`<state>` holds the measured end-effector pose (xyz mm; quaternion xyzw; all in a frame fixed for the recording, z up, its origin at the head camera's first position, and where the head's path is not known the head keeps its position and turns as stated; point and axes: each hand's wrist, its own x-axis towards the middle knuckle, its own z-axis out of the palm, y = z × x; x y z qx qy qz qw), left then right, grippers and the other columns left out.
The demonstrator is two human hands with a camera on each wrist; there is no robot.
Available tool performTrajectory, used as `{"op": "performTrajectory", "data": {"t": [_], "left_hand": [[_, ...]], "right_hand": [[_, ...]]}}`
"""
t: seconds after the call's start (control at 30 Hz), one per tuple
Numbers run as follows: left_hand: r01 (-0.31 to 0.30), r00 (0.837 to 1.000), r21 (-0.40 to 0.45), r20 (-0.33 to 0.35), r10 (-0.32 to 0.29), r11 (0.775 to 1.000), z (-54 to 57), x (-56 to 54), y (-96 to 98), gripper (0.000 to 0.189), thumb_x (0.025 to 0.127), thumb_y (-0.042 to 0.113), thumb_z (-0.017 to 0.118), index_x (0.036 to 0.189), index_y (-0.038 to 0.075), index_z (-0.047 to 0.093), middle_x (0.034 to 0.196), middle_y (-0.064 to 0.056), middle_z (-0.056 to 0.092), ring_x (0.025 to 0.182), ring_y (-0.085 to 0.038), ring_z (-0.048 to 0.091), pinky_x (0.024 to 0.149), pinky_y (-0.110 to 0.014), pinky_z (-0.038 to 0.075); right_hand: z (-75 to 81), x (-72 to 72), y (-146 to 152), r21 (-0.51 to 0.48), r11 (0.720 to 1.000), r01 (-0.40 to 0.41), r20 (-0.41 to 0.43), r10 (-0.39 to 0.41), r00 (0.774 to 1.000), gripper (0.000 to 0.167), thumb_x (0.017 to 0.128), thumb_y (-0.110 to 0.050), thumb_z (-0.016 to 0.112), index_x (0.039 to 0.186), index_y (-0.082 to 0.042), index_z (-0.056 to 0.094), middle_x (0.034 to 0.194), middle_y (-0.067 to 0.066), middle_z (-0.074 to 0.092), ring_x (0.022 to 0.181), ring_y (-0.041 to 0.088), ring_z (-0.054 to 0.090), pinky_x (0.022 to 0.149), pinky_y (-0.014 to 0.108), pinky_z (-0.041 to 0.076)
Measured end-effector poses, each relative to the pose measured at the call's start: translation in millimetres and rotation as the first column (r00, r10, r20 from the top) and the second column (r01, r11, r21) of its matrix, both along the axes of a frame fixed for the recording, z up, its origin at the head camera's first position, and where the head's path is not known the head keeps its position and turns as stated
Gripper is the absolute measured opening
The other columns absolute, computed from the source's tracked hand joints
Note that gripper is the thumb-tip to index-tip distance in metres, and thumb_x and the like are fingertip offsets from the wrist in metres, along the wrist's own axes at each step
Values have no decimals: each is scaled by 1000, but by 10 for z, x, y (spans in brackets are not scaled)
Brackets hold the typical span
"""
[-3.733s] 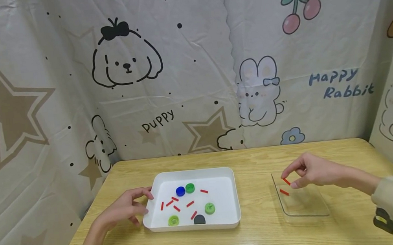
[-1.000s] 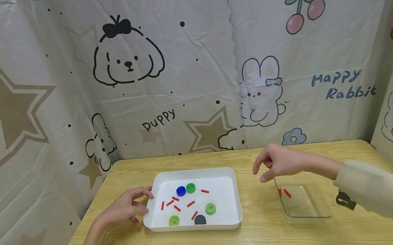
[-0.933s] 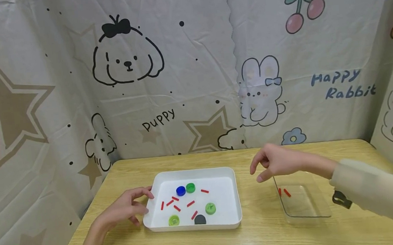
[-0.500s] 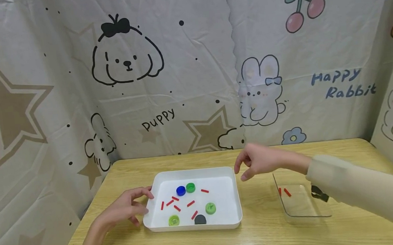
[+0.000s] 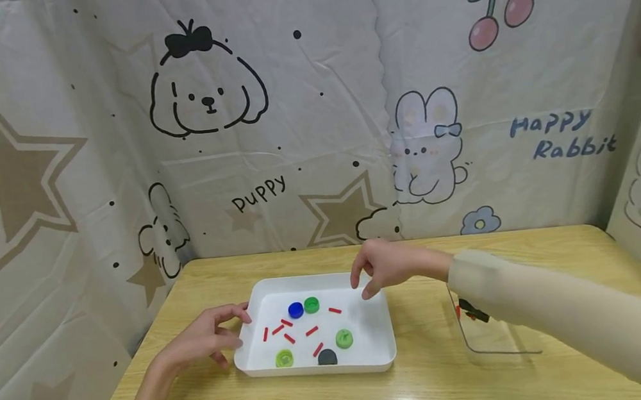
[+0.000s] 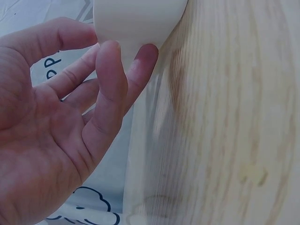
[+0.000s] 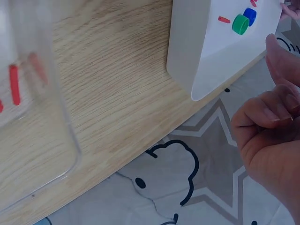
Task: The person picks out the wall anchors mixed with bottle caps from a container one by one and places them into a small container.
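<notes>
My left hand rests its fingertips on the left rim of a white tray; in the left wrist view the fingers touch the outer wall. Inside the tray lie several short red sticks, a blue cap, a green cap, two lighter green caps and a dark half-round piece. Above the tray's back right corner hovers my right hand, thumb and index finger apart, nothing visible between them.
To the right stands a clear plastic container with a few red sticks in it, partly covered by my right sleeve. Wood-grain tabletop surrounds both containers. A printed curtain hangs behind.
My right hand let go of a red stick in the clear container, then travelled left, arriving over the white tray. The left hand keeps its place at the tray's rim.
</notes>
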<state>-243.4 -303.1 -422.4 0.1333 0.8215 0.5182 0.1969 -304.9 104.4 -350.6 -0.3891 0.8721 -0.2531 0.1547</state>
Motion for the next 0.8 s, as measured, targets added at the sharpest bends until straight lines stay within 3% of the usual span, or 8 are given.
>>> {"op": "performTrajectory", "data": {"t": [0.27, 0.8], "left_hand": [[-3, 1000, 2, 4, 3, 1000, -10, -7, 3, 36, 86, -2, 72, 120, -3, 61, 167, -30, 26, 73, -30, 66, 52, -37, 58], [-5, 1000, -9, -2, 5, 1000, 8, 8, 20, 36, 86, -3, 71, 120, -4, 61, 167, -29, 26, 65, -28, 59, 51, -37, 59]], "right_hand": [[-84, -95, -227, 56, 998, -17, 28, 15, 1000, 18, 83, -3, 88, 99, -7, 82, 62, -6, 48, 57, 9, 41, 55, 22, 37], [-267, -172, -458, 153, 988, 5, 41, -11, 999, 17, 83, 1, 88, 95, -9, 83, 74, 3, 61, 67, 12, 48, 61, 25, 42]]}}
